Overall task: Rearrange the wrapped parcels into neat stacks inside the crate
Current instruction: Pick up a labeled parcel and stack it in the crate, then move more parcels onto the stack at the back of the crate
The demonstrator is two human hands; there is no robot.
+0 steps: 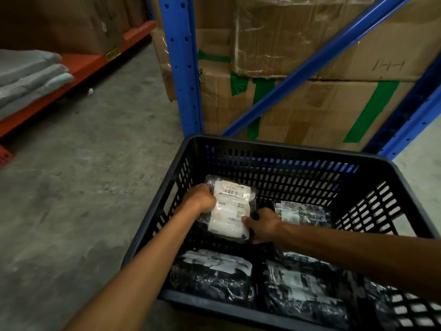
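**Parcel stacking in a slatted crate: mid-task view from the head camera**

Both hands were inside the black crate point(191, 149), gripping one labelled parcel point(230, 209) between them. The left hand point(202, 198) was curled closed on the parcel's left edge; the right hand point(263, 224) clasped its lower right corner, thumb lying on the white label. The parcel was at the crate's far-left corner, label up and slightly tilted. Whether it rested on other parcels there or was held just clear of them could not be told.

Progress, judged from the layout: three further groups of wrapped parcels already lay in the crate. One pile point(214, 275) sat at the near-left, a second point(303, 290) at the near-right, and a third parcel point(301, 212) toward the far-right, just beside the right hand. The near piles looked roughly squared but rumpled. The task appeared well under way, with the held parcel to be seated and the far-right area to be filled.

The crate stood on a bare grey concrete floor point(95, 163). Just beyond the crate rose blue racking point(183, 68) holding taped cardboard cartons point(322, 103). Well to the crate's left ran an orange shelf beam point(78, 68) bearing folded grey bundles point(31, 72).
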